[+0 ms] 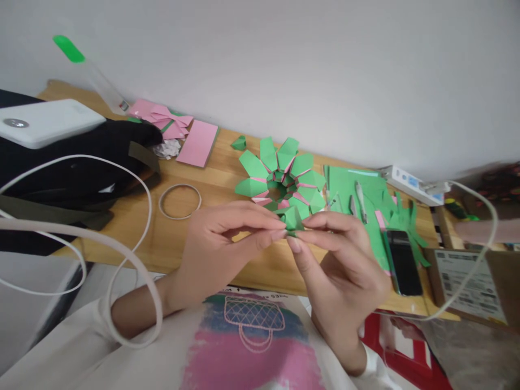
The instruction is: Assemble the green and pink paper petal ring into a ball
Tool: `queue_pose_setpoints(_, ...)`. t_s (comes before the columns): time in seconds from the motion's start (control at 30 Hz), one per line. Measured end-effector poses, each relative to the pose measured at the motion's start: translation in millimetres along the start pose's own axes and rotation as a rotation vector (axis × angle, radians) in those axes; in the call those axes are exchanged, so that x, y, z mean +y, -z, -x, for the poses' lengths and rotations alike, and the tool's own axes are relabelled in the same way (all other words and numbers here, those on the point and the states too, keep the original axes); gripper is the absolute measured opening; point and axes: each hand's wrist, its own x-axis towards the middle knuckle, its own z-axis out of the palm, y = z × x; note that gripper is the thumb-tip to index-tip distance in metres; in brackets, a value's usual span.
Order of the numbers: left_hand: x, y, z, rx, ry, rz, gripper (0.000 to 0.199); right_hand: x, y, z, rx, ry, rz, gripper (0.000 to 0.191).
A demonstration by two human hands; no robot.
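Between my fingertips is a small folded green paper piece (293, 219). My left hand (227, 244) pinches its left side between thumb and forefinger. From the other side, my right hand (341, 265) grips it with thumb and fingers. Just beyond lies a ring of folded green and pink paper petals (303, 165), flower-like with an open centre; my hands hide part of its near edge. A separate small folded green piece (239, 143) sits behind the ring, to its left.
At left are pink paper sheets (197, 143), a tape roll (180, 201), a black bag (81, 173), a white power bank (49, 122) and looping white cables. At right are green sheets (337, 179), a craft knife (361, 201), a phone (403, 262), a power strip (412, 185) and a cardboard box (499, 276).
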Motion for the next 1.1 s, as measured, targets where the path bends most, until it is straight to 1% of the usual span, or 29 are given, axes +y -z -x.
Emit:
queue_pose_setpoints(0.1,-2,1.6,-2,0.030,0.033,0.020,0.015,2,2,1,0.039,-0.022,-0.074,0.034)
queue_pose_setpoints(0.13,-3,2.2,-2,0.041,0.046,0.024,0.016,2,3,2,0.052,-0.034,-0.082,0.034)
queue_pose_setpoints(0.23,-6,2.7,-3,0.059,0.070,0.046,0.016,1,6,5,0.054,-0.081,-0.061,0.022)
queue_pose_setpoints(0.3,-6,1.6,-3,0.067,0.076,0.056,0.013,0,6,8,0.052,-0.129,-0.046,0.020)
queue_pose_setpoints(0.43,-5,-1.9,-2,0.078,0.086,0.064,0.009,0,1,13,0.117,-0.170,-0.134,0.030)
queue_pose_setpoints(0.53,-5,-3.7,-1,0.066,0.068,0.059,0.009,0,-4,13,0.087,-0.222,-0.217,0.032)
queue_pose_setpoints(0.63,-6,-4.9,0,0.074,0.017,0.061,0.012,-1,-8,12,0.104,-0.308,-0.292,0.026)
queue_pose_setpoints(0.73,-8,-5.9,1,0.100,-0.060,0.057,0.018,-1,-14,9,0.111,-0.389,-0.436,0.019)
queue_pose_setpoints(0.8,-9,-6.2,1,0.111,-0.085,0.040,0.019,0,-17,7,0.101,-0.434,-0.524,0.015)
queue_pose_setpoints(0.9,-8,-5.8,1,0.104,-0.079,0.007,0.014,1,-18,5,0.089,-0.463,-0.594,0.011)
queue_pose_setpoints(1.0,-6,-5.5,1,0.080,-0.063,-0.005,0.008,2,-17,5,0.091,-0.483,-0.611,0.009)
queue_pose_setpoints(1.1,-5,-6.2,-1,0.055,-0.061,0.033,0.008,2,-17,4,0.102,-0.490,-0.619,0.009)
